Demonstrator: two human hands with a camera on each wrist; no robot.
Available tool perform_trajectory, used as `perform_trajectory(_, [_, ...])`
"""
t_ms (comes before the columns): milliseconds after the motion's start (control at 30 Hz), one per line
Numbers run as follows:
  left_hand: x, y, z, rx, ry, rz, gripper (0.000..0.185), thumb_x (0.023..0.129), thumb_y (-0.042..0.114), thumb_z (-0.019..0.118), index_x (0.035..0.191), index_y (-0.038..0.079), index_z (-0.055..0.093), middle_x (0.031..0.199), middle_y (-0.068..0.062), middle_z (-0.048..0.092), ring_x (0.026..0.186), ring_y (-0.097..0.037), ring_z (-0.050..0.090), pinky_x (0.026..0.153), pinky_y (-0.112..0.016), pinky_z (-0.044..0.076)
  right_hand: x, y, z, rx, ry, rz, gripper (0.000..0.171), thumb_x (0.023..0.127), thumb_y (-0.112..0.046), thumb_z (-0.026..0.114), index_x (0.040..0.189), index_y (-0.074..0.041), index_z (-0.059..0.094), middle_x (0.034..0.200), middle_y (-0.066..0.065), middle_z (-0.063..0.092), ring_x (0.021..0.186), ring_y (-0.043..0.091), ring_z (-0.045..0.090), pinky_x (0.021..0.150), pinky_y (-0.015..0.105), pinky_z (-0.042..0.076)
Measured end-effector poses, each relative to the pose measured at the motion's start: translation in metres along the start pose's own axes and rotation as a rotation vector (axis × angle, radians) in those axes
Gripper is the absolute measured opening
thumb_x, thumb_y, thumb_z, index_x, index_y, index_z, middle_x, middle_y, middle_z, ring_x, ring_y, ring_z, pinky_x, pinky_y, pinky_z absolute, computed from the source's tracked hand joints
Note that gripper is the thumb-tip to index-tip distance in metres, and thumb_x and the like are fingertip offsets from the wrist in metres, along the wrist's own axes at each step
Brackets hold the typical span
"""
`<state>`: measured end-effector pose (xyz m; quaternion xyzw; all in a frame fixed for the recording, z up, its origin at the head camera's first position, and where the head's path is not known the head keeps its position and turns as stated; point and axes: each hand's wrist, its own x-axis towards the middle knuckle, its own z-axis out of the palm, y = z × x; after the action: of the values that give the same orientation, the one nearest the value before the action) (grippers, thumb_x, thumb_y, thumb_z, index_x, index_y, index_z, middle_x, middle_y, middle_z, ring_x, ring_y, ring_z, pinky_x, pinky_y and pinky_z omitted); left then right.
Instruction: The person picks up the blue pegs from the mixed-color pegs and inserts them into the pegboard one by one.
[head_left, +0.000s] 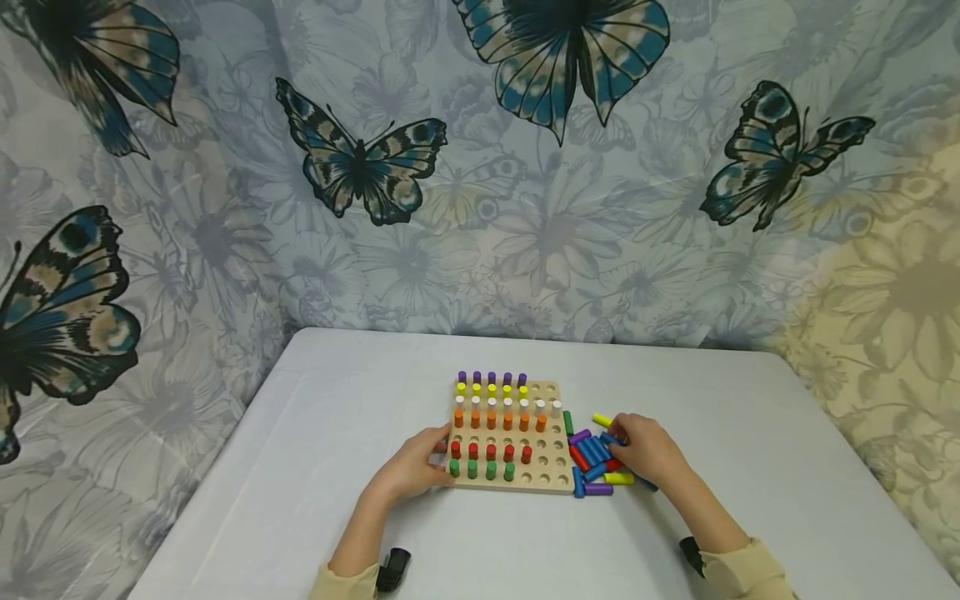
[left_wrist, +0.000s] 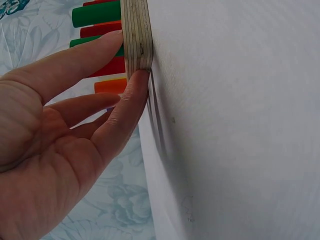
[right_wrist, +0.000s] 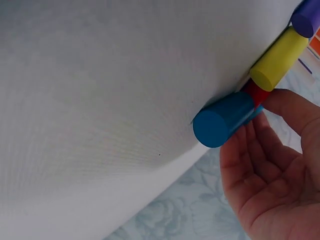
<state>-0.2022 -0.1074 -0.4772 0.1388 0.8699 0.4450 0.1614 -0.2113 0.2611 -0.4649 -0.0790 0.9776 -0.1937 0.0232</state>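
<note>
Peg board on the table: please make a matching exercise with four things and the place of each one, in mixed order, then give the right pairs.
Things:
1. purple pegs
2. green pegs
3. left hand
4. right hand

Places:
A. on the loose pegs right of the board
B. far row of the board
C. at the board's left edge
D. near row of the board

Pairs: 1-B, 2-D, 3-C, 4-A

Butterfly-print curtain (head_left: pixel 525 208) behind white table (head_left: pixel 300 467)
</note>
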Motion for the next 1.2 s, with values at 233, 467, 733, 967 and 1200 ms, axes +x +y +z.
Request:
perform_trajectory(233, [0.000,-0.001,0.001,0.022,0.007,0.020,0.080,0.076,0.000,0.080,0.144,-0.006,0.040,0.133,-0.022,0.051,0.117,-0.034,0.052,0.095,-0.049,0.047,-0.001,-0.002,-0.001,0.061,0.027,0.000,0.019,0.082,-0.009,0.074,0.095,-0.001,0.062,0.079,0.002,0.058,0.071,0.018,0.051,0.066,0.035,0.052])
perform_trajectory(467, [-0.001,-0.002,0.001,0.042,0.004,0.033,0.075,0.076,0.001,0.079,0.141,-0.009,0.043,0.131,-0.023,0.053,0.117,-0.036,0.052,0.097,-0.051,0.045,0.000,-0.014,-0.001,0.154,0.070,-0.007,0.022,0.081,-0.009,0.074,0.096,-0.002,0.060,0.078,0.002,0.058,0.072,0.017,0.051,0.065,0.031,0.051])
perform_trajectory(733, [-0.001,-0.001,0.000,0.051,0.004,0.024,0.075,0.077,0.003,0.079,0.141,-0.009,0.043,0.130,-0.023,0.054,0.120,-0.037,0.050,0.101,-0.053,0.042,0.008,-0.033,0.006,0.260,0.093,-0.022,0.023,0.080,-0.009,0.075,0.096,-0.004,0.059,0.078,0.000,0.058,0.074,0.016,0.053,0.066,0.028,0.050])
perform_trajectory(967, [-0.001,-0.001,0.000,0.041,0.000,0.016,0.074,0.078,0.003,0.079,0.142,-0.008,0.043,0.130,-0.022,0.054,0.119,-0.035,0.051,0.100,-0.052,0.043,0.014,-0.053,0.013,0.324,0.099,-0.055,0.023,0.078,-0.007,0.075,0.096,-0.006,0.059,0.078,-0.001,0.058,0.074,0.015,0.054,0.065,0.025,0.050])
perform_trajectory(1200, [-0.002,0.000,-0.001,0.038,-0.002,0.020,0.074,0.077,0.003,0.079,0.141,-0.008,0.043,0.130,-0.022,0.054,0.120,-0.036,0.050,0.101,-0.053,0.042,0.019,-0.071,0.020,0.371,0.088,-0.098,0.024,0.079,-0.004,0.075,0.097,-0.007,0.059,0.080,-0.001,0.059,0.076,0.013,0.056,0.067,0.026,0.051])
